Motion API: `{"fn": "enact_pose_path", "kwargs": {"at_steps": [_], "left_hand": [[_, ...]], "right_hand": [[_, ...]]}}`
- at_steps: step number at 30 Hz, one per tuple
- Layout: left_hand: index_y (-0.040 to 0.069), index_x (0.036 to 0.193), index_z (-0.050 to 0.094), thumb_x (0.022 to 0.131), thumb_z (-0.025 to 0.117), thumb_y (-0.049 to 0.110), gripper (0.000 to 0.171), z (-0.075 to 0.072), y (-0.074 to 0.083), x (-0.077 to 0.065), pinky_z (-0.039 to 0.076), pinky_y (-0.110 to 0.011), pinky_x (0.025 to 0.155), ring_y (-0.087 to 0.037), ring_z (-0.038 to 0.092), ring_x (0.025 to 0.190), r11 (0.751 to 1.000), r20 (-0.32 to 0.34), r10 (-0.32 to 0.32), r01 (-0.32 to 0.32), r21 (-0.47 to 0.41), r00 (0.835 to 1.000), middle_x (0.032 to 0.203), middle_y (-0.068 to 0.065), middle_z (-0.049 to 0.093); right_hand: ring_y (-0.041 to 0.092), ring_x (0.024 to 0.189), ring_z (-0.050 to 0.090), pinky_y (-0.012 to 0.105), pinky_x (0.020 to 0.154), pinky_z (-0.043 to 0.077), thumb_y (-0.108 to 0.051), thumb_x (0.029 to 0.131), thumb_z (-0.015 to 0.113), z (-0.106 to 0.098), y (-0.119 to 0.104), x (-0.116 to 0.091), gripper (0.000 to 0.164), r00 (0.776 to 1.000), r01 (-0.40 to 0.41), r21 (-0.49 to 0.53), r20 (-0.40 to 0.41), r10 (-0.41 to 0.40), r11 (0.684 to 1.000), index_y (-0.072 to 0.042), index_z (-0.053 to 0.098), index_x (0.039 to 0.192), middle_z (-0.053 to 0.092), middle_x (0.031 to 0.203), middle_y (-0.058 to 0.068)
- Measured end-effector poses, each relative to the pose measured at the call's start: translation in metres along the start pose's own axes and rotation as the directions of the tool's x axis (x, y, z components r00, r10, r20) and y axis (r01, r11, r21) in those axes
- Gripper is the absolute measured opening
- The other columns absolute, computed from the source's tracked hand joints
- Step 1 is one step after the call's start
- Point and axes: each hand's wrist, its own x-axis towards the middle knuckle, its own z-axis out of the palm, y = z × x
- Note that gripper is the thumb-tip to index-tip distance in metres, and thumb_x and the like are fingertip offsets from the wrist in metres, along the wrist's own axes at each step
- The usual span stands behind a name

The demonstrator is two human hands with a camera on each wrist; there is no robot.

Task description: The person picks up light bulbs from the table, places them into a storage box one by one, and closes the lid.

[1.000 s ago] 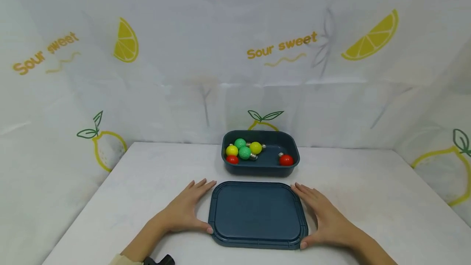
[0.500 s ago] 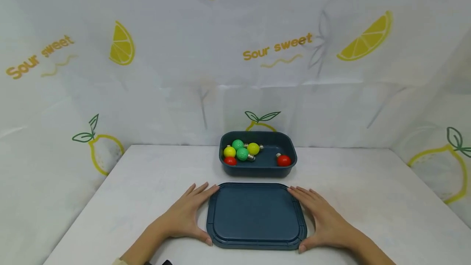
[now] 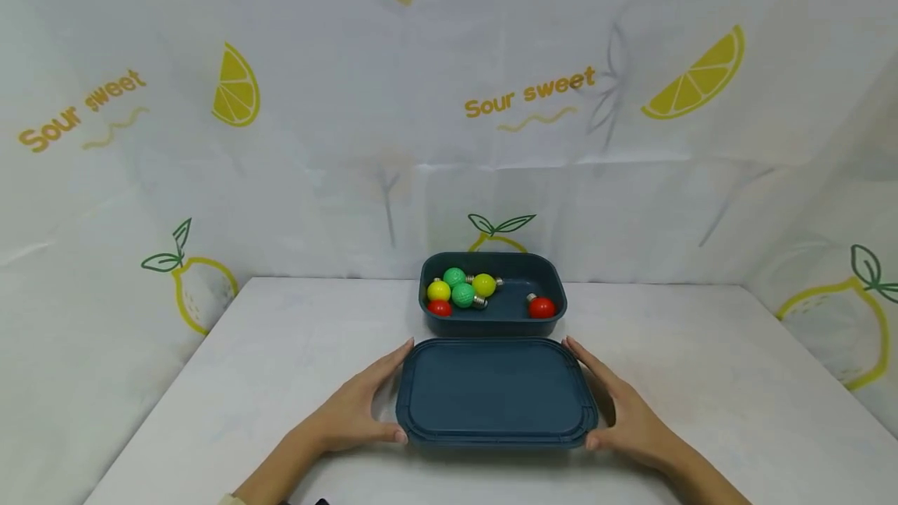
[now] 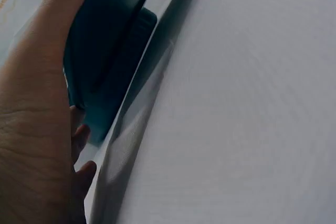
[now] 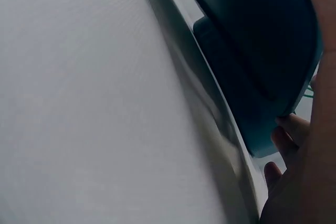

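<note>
A dark blue rectangular lid is held by both hands, raised a little off the table with a shadow beneath it. My left hand grips its left edge, thumb at the near corner and fingers at the far one. On the right edge, my right hand holds it in the same way. In both wrist views the underside of the lid shows above the table. Just beyond it stands a matching dark blue box with several bulbs inside, including a green bulb, a yellow bulb and a red bulb.
The white-covered table extends to both sides of the hands. Behind it hangs a white cloth printed with lemons and lettering. Most bulbs lie in the left part of the box, one red bulb at the right.
The lid, earlier flat on the table between the hands, is now lifted in both hands. The hands have closed in on its edges. The box and bulbs have stayed put.
</note>
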Motion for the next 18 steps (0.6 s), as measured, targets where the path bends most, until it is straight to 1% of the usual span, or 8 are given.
{"fn": "enact_pose_path", "kwargs": {"at_steps": [2, 4, 6, 8, 10, 12, 15, 18], "left_hand": [[0.032, 0.163, 0.016, 0.077, 0.069, 0.076, 0.11, 0.002, 0.002, 0.0, 0.036, -0.049, 0.121, -0.025, 0.029, 0.155, 0.998, -0.03, 0.042, -0.044, -0.052, 0.999, 0.169, 0.008, 0.023], [0.029, 0.164, 0.014, 0.083, 0.06, 0.078, 0.105, 0.004, 0.002, 0.0, 0.031, -0.04, 0.125, -0.023, 0.025, 0.156, 0.992, -0.064, 0.09, -0.096, -0.084, 0.994, 0.17, 0.003, 0.02], [0.024, 0.164, 0.013, 0.089, 0.054, 0.075, 0.1, 0.006, 0.003, 0.0, 0.024, -0.031, 0.126, -0.022, 0.021, 0.157, 0.984, -0.086, 0.122, -0.132, -0.117, 0.989, 0.171, -0.002, 0.017], [0.021, 0.164, 0.01, 0.094, 0.05, 0.071, 0.095, 0.009, 0.003, -0.002, 0.016, -0.022, 0.125, -0.02, 0.016, 0.158, 0.978, -0.092, 0.135, -0.147, -0.145, 0.987, 0.172, -0.005, 0.012], [0.022, 0.165, 0.006, 0.097, 0.047, 0.067, 0.091, 0.012, 0.006, -0.002, 0.011, -0.016, 0.122, -0.017, 0.012, 0.158, 0.974, -0.09, 0.129, -0.143, -0.177, 0.988, 0.172, -0.004, 0.008], [0.022, 0.164, 0.002, 0.1, 0.043, 0.065, 0.088, 0.014, 0.01, -0.002, 0.008, -0.012, 0.121, -0.016, 0.008, 0.159, 0.968, -0.1, 0.134, -0.152, -0.201, 0.986, 0.173, -0.004, 0.004], [0.022, 0.164, -0.004, 0.101, 0.036, 0.066, 0.087, 0.016, 0.016, 0.0, 0.006, -0.009, 0.12, -0.013, 0.004, 0.159, 0.955, -0.136, 0.133, -0.164, -0.247, 0.982, 0.173, -0.001, 0.0], [0.023, 0.163, -0.009, 0.102, 0.032, 0.066, 0.086, 0.016, 0.02, 0.005, 0.005, -0.007, 0.118, -0.011, -0.001, 0.159, 0.928, -0.176, 0.149, -0.199, -0.314, 0.973, 0.173, 0.001, -0.005]], "right_hand": [[-0.007, 0.15, 0.025, 0.002, 0.108, 0.016, -0.076, 0.084, 0.059, 0.001, -0.003, 0.001, 0.104, 1.0, 0.001, 0.04, -0.013, -0.001, 0.999, -0.017, 0.023, 0.162, 0.03, 0.167, 0.007], [-0.007, 0.15, 0.026, 0.004, 0.109, 0.019, -0.076, 0.086, 0.057, 0.002, -0.005, 0.002, 0.103, 1.0, 0.007, 0.061, -0.019, -0.006, 0.998, -0.016, 0.022, 0.162, 0.029, 0.167, 0.008], [-0.006, 0.15, 0.026, 0.006, 0.109, 0.022, -0.075, 0.089, 0.053, 0.004, -0.008, 0.002, 0.102, 1.0, 0.013, 0.069, -0.029, -0.011, 0.998, -0.014, 0.019, 0.163, 0.027, 0.168, 0.012], [-0.006, 0.151, 0.022, 0.005, 0.11, 0.02, -0.076, 0.091, 0.048, 0.008, -0.009, 0.003, 0.101, 0.999, 0.025, 0.101, -0.04, -0.021, 0.995, -0.014, 0.014, 0.164, 0.021, 0.169, 0.014], [-0.005, 0.152, 0.02, 0.005, 0.11, 0.02, -0.073, 0.096, 0.04, 0.011, -0.01, 0.003, 0.097, 0.998, 0.039, 0.143, -0.045, -0.033, 0.989, -0.014, 0.006, 0.164, 0.014, 0.171, 0.015], [-0.005, 0.152, 0.018, 0.006, 0.11, 0.022, -0.071, 0.099, 0.035, 0.013, -0.013, 0.004, 0.093, 0.999, 0.039, 0.206, -0.038, -0.031, 0.978, -0.015, -0.002, 0.164, 0.006, 0.172, 0.011], [-0.005, 0.15, 0.016, 0.009, 0.109, 0.026, -0.067, 0.101, 0.032, 0.015, -0.015, 0.005, 0.09, 0.999, 0.034, 0.278, -0.027, -0.028, 0.96, -0.017, -0.01, 0.163, 0.0, 0.173, 0.007], [-0.005, 0.15, 0.014, 0.008, 0.107, 0.027, -0.069, 0.099, 0.034, 0.017, -0.019, 0.009, 0.093, 0.999, 0.024, 0.315, -0.054, -0.007, 0.949, -0.02, -0.012, 0.163, -0.004, 0.173, 0.005]]}}
